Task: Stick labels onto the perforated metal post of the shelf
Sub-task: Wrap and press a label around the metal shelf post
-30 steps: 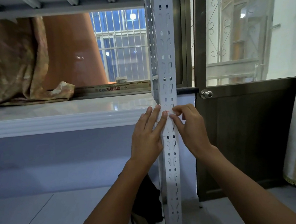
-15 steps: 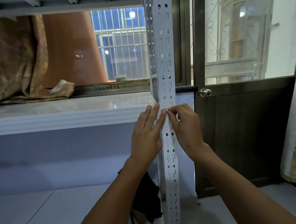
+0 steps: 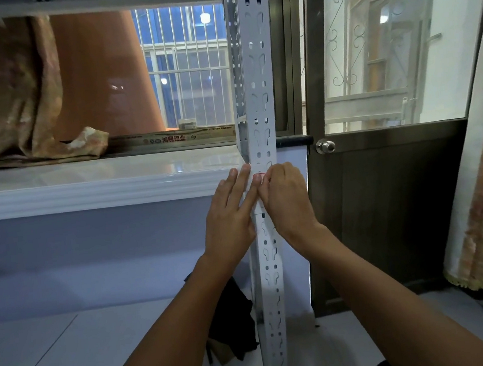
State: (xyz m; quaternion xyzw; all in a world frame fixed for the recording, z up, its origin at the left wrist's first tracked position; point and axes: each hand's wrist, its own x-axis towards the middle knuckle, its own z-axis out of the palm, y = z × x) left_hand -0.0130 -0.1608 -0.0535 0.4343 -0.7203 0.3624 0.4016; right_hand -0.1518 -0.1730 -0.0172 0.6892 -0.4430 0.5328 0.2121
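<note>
The tall white perforated metal post (image 3: 255, 115) of the shelf stands upright in the middle of the view, and both hands meet on its front face, just below the level of the glossy white shelf board (image 3: 100, 179) that joins the post from its left side. The left hand (image 3: 231, 213) lies flat with straight fingers, and its fingertips press on the left edge of the post. The right hand (image 3: 285, 199) has curled fingers that seem to pinch the small white label with a red mark (image 3: 259, 177) against the post, but the label is mostly hidden under the fingers, so I cannot tell how much of it is already stuck. I judge that the step in hand is to fix this label on the metal. To do it well, the person should keep the label straight along the post, press first at one edge and then smooth it to the other edge so no air stays under it. Where the paper covers the keyhole slots, it has no support, so the pressure should be on the solid metal between them.
</note>
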